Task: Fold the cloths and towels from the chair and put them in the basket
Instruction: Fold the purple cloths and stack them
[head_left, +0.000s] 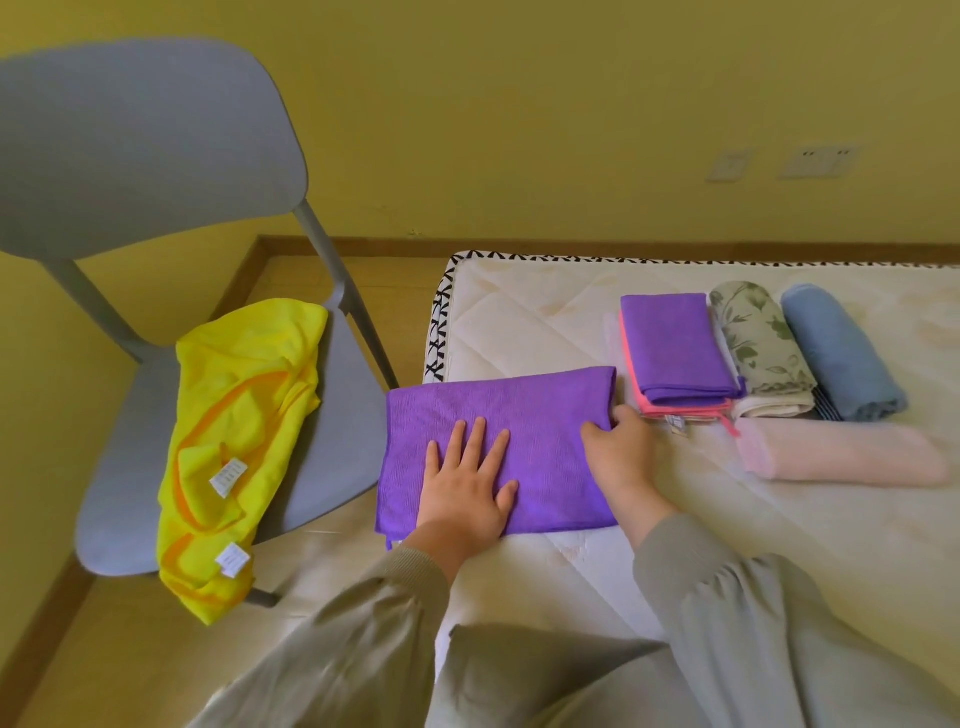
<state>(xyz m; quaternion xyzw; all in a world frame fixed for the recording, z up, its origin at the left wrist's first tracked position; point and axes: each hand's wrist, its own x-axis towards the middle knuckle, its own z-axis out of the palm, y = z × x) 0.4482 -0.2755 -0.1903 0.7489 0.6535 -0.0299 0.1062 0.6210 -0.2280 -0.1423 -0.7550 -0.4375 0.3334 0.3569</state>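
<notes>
A purple cloth (540, 415), folded into a wide rectangle, lies at the left edge of the mattress (519, 322). My left hand (465, 480) presses flat on its lower middle with fingers straight. My right hand (621, 447) grips the cloth's right edge, thumb on top and fingers curled under. Yellow cloths (234, 441) with white tags lie crumpled on the seat of the grey chair (332, 457) to the left. No basket is in view.
Folded items lie on the mattress to the right: a small purple cloth (675, 348) on a pink-edged one, a floral towel (753, 338), a rolled blue towel (836, 353) and a pale pink towel (841, 452). A yellow wall stands behind.
</notes>
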